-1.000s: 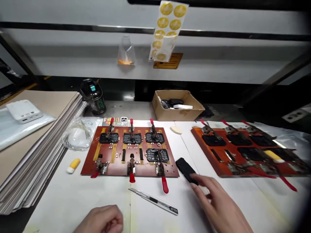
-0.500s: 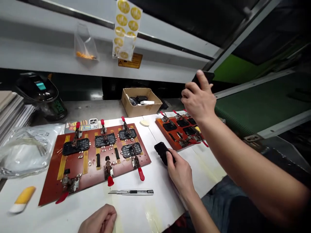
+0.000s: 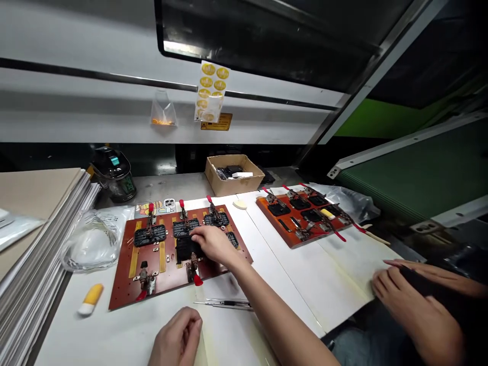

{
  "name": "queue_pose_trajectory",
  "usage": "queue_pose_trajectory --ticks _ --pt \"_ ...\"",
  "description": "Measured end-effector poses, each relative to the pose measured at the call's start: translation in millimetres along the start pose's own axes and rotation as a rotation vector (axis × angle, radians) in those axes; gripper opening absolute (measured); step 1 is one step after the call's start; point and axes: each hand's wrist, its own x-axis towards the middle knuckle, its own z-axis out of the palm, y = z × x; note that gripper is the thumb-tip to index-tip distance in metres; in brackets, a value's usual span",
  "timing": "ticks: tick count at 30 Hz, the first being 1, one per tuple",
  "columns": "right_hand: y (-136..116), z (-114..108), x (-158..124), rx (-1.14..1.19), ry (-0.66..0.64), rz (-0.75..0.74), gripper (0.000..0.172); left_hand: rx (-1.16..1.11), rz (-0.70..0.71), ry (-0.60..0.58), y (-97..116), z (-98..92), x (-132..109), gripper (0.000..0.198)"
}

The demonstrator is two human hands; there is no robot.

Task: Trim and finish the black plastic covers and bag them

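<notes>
My right hand reaches over the red-brown jig board and is closed on a black case, which lies on the middle front seat of the board. Red-handled toggle clamps stand along the board's front and back edges, and black holders fill the back row. My left hand rests on the white table near the front edge as a loose fist with nothing showing in it. A utility knife lies on the table between my two arms.
A second jig board lies to the right, and beyond it a cardboard box. Another person's hands hold something dark at the right edge. Stacked boards, a plastic bag and a yellow-white piece lie at the left.
My right hand took the black case from the table beside the board and carried it left onto the board's middle front seat. The other person's raised arm came down to the right edge.
</notes>
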Motion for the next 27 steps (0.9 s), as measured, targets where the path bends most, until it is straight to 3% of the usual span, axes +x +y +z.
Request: queue_pose_trajectory --ticks 3,6,13,17,20,23,27 --pt "1.6 17.1 7.2 -0.089 -0.068 -0.031 0.016 0.022 0.002 0.117 14.0 -21.0 13.5 0.028" --pt "0.0 23.6 2.0 -0.153 -0.059 -0.046 0.019 0.165 0.091 0.252 17.0 -32.9 32.5 0.029" --pt "-14.3 1.7 -16.2 -0.205 -0.021 0.014 0.020 0.535 0.216 0.433 -0.9 -25.4 78.7 0.051" --pt "-21.2 -26.5 -39.9 -0.169 0.003 0.154 0.039 0.586 0.277 0.411 -10.1 -27.7 94.2 0.058" --pt "-24.8 -35.6 -63.5 0.011 -0.190 0.229 0.056 0.612 0.258 0.367 -14.5 -31.3 99.9 0.054" --pt "-26.3 -25.7 -83.5 0.331 -0.417 0.305 0.056 0.653 0.220 0.316 -16.3 -33.5 103.3 0.047" --pt "-25.1 -4.3 -98.0 0.536 -0.452 0.421 0.056 0.624 0.235 0.320 -16.9 -34.9 106.5 0.043"
